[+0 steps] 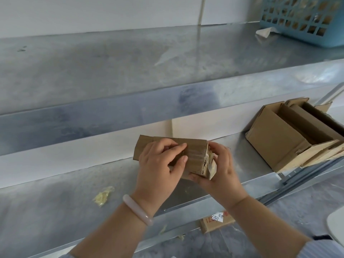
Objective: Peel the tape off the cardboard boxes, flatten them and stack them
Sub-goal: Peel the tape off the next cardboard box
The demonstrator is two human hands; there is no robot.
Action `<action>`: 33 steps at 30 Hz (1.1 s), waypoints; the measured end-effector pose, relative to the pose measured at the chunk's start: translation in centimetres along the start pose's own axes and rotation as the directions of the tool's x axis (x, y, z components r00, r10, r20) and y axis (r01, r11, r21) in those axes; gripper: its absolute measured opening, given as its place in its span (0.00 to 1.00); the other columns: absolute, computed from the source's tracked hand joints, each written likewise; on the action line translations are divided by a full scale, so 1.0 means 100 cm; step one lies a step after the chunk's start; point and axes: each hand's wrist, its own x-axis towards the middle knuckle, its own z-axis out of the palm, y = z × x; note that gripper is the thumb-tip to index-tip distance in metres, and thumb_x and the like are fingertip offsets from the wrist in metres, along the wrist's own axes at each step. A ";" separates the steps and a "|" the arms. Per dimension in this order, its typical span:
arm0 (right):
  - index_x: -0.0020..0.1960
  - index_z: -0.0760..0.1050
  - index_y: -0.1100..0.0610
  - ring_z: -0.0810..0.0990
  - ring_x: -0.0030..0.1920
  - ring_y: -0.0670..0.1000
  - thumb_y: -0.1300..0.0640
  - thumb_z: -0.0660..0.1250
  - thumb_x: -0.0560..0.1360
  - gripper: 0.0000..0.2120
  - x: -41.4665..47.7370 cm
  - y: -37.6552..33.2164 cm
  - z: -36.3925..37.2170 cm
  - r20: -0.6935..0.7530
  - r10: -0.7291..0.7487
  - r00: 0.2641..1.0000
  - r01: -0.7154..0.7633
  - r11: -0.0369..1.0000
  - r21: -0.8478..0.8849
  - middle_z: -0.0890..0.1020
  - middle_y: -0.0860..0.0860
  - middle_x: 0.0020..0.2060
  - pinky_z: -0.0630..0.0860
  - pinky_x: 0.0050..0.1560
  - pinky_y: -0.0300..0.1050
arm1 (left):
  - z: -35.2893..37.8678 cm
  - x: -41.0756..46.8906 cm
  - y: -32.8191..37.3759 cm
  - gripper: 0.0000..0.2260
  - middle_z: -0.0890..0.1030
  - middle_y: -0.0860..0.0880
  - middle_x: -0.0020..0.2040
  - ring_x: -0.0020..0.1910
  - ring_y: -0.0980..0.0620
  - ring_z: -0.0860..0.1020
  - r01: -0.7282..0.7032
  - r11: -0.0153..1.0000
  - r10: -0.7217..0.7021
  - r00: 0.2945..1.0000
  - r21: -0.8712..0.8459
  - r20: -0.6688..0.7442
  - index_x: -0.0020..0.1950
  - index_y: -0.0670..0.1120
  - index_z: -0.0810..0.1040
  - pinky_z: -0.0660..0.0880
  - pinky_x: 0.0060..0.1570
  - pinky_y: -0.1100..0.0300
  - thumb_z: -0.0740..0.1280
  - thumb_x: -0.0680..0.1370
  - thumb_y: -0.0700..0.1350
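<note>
Forearms enter from bottom edge, pale bangle (136,209) on left wrist, striped sleeve (323,248) at lower right. Below front lip of lower shelf (46,211): small cardboard box (216,221) on floor with white label and handwritten digits, partly hidden behind right forearm. Scrap of crumpled yellowish tape (103,196) on lower shelf, left of hands, well apart from them.

Left hand (160,168) clamped over top face of taped cardboard box (186,153), thumb and index finger pinched close together on top surface near box middle. Right hand (221,172) wrapped around right end of same box, fingers underneath and behind, thumb at end face where loose tape (211,164) curls away from torn cardboard. Box sealed, lying on its long side, held just above or resting on lower shelf; contact with shelf not discernible. Both hands closed on box.

Right of hands, near but not touching: pile of open cardboard boxes (290,138) on lower shelf, top one with flaps open and another box nested inside, flattened pieces beneath, front corner overhanging shelf edge.

Behind, white wall panel between shelves. Above, upper metal shelf (111,71), mostly bare. Far right corner of upper shelf: blue plastic basket (305,19) with lattice walls, contents unclear; piece of pale tape or paper (263,32) just beside basket's left base.
</note>
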 end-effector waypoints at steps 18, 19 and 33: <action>0.66 0.74 0.44 0.75 0.63 0.41 0.41 0.74 0.66 0.29 0.027 -0.008 -0.032 0.347 0.246 0.905 -0.347 0.900 0.264 0.77 0.44 0.61 0.74 0.65 0.44 | -0.003 0.024 -0.027 0.45 0.73 0.56 0.65 0.61 0.55 0.70 -0.037 0.999 0.025 0.881 0.017 0.472 0.76 0.62 0.53 0.65 0.65 0.53 0.60 0.64 0.77; 0.66 0.75 0.45 0.75 0.63 0.41 0.44 0.75 0.67 0.29 0.030 -0.007 -0.033 0.366 0.258 0.894 -0.369 0.887 0.276 0.77 0.44 0.61 0.74 0.65 0.44 | -0.002 0.025 -0.027 0.45 0.73 0.56 0.64 0.61 0.55 0.71 -0.034 0.999 0.021 0.884 0.020 0.466 0.76 0.62 0.53 0.65 0.65 0.53 0.60 0.64 0.77; 0.60 0.76 0.41 0.78 0.53 0.35 0.56 0.72 0.72 0.19 0.052 -0.019 -0.064 0.329 0.145 0.933 -0.097 0.983 -0.159 0.78 0.38 0.51 0.74 0.51 0.26 | 0.011 0.038 -0.016 0.46 0.70 0.58 0.64 0.62 0.55 0.67 0.013 0.995 -0.067 0.829 0.100 0.556 0.77 0.64 0.46 0.62 0.67 0.52 0.54 0.63 0.79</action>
